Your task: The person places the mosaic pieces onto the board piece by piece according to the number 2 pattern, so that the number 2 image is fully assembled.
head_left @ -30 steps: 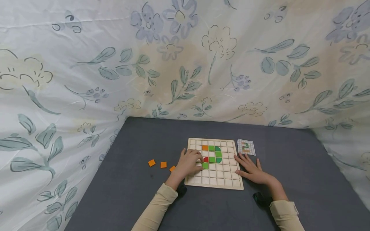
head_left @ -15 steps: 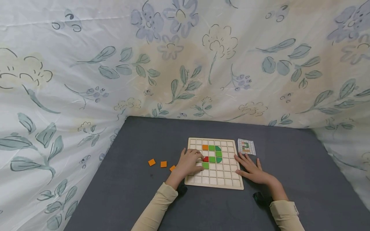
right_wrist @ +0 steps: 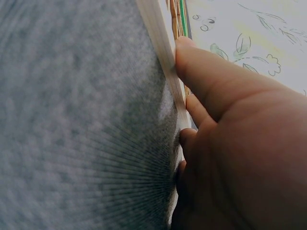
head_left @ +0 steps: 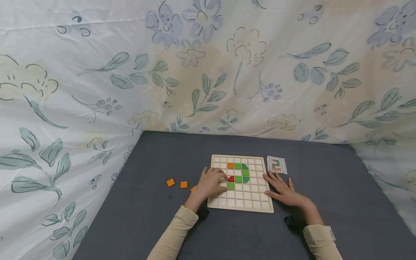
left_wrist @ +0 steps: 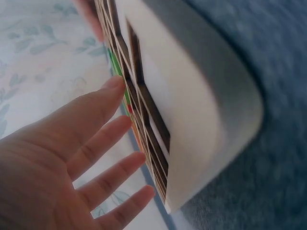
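Observation:
My left hand (head_left: 211, 183) is over the left part of a wooden grid board (head_left: 256, 206), thumb and fingers spread. In the left wrist view its fingertips are right at the grid, and nothing is between them. Just right of its index finger sits a red quarter-round tile (head_left: 231, 179), with a green square tile (head_left: 230, 186) below, near the thumb. An orange tile (head_left: 230, 165), green squares and dark green rounded tiles lie in other cells. My right hand (head_left: 285, 194) lies with straight fingers at the board's right edge, touching the rim in the right wrist view.
Loose orange square tiles (head_left: 183, 185) lie on the dark grey table left of the board, one partly behind the left wrist. A small printed pattern card (head_left: 276, 165) lies beyond the right hand. A flowered cloth (head_left: 195, 90) hangs behind the table.
My left hand has shifted slightly left, away from the red tile, so more of its rounded shape shows. The right hand stays where it was.

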